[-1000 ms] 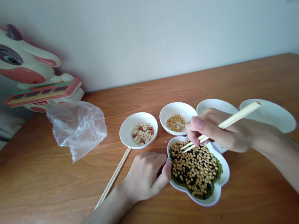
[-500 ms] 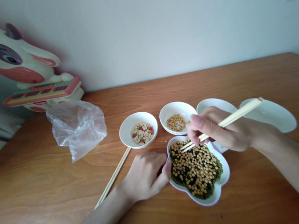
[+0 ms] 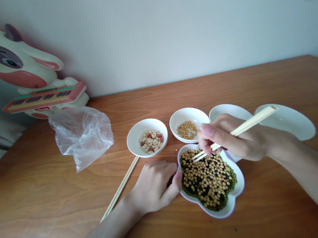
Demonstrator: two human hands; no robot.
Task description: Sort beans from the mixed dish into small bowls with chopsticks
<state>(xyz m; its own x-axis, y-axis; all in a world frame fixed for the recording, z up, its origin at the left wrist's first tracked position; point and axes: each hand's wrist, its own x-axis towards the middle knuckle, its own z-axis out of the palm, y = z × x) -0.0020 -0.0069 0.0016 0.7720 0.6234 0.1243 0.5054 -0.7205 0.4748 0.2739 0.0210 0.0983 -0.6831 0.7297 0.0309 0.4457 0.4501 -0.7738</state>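
My right hand (image 3: 232, 138) is closed around a pair of pale chopsticks (image 3: 250, 120), whose tips reach into the soybeans near the upper left of a flower-shaped bowl (image 3: 240, 190). That white bowl with a lilac rim holds yellow soybeans (image 3: 214, 174), black beans and small green beans. My left hand (image 3: 159, 184) rests on the table and grips the bowl's left rim between thumb and fingers. Just beyond stands a round white bowl (image 3: 187, 113) with some soybeans in it. To its left, another white bowl (image 3: 132, 138) contains pale and reddish-brown nuts or seeds.
Two more white dishes, one oval dish (image 3: 292, 120) and one bowl (image 3: 228, 110), lie partly behind my right hand. A second chopstick pair (image 3: 121, 187) lies by my left forearm. A clear plastic bag (image 3: 84, 135) and a cow-shaped toy piano (image 3: 41, 80) are at the left.
The rear end of the chopsticks has dipped slightly and shifted a little left, with their tips staying among the beans. My left hand keeps its place on the bowl.
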